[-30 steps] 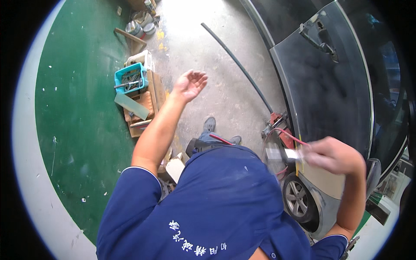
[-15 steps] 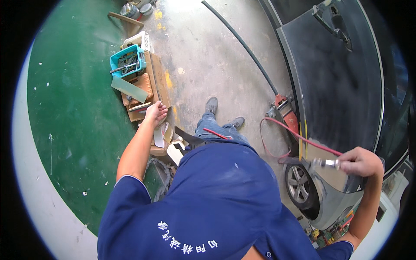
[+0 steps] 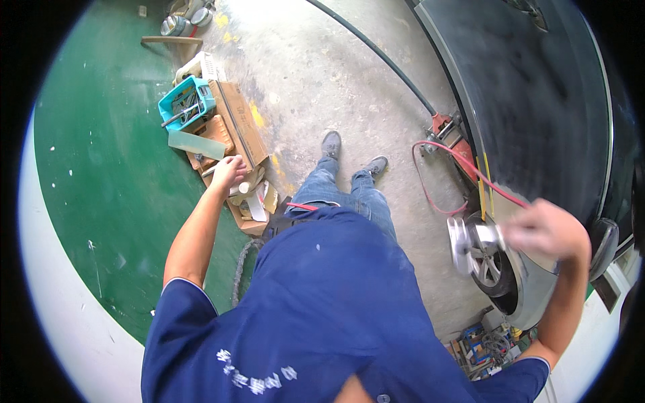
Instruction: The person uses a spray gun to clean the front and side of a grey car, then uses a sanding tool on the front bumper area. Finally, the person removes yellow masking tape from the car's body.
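Note:
My right hand [image 3: 547, 230], blurred by motion, grips a silver air tool [image 3: 485, 236] with a flat, round-edged end. A red hose [image 3: 484, 174] runs to the hand and loops low beside the car. The tool is in front of the car's wheel [image 3: 494, 269] and beside the dark, dull-surfaced car door [image 3: 531, 101]. My left hand [image 3: 228, 172] hangs out to the left, its fingers loosely bent, with nothing visible in it. Below it in view lie a translucent pale green sheet [image 3: 196, 144] and a cardboard box [image 3: 238, 124].
A turquoise basket of tools [image 3: 187, 104] and a white crate [image 3: 196, 67] stand left. A red floor jack [image 3: 463, 158] with a long dark handle [image 3: 376, 50] sits against the car. Boxes of parts [image 3: 494, 342] lie lower right. Yellow tape strips [image 3: 482, 185] mark the car panel.
My body and view have shifted, so the car and boxes appear moved. The air tool has turned and shows its flat end. My left hand has lowered slightly leftward.

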Tool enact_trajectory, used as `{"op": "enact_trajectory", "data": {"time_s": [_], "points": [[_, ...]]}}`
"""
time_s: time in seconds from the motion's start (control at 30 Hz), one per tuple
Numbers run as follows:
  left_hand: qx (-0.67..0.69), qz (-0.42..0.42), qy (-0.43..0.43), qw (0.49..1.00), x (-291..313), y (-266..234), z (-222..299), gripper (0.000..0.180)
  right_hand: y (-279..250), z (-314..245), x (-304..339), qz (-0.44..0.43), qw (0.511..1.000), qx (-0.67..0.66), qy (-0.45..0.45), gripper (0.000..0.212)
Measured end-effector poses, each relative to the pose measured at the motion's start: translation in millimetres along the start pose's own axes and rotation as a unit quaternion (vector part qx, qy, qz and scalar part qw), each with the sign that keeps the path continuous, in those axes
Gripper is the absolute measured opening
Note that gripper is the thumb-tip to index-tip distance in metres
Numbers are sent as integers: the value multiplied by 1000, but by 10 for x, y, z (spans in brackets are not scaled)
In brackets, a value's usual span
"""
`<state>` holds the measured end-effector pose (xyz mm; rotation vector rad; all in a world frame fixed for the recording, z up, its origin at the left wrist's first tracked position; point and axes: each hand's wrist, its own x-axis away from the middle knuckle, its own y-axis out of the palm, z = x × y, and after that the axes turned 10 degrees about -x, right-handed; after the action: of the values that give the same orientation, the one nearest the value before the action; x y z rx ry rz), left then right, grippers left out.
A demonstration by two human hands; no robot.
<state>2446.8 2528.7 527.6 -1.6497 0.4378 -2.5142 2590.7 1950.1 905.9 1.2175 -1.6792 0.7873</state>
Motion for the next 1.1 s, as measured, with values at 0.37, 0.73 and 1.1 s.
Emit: {"op": "enact_trajectory", "data": {"time_s": [0.37,0.73,1.1], "points": [[-130,-25,46,990,26,146,186,26,1059,1257,-3024,-49,989,44,129,59],[-156,-30,17,987,101,97,-184,21,1824,2430,-3237,48,918,-39,392,45],[-166,-38,45,984,218,298,-91,25,1677,2837,-4213,326,876,-257,244,50]]}}
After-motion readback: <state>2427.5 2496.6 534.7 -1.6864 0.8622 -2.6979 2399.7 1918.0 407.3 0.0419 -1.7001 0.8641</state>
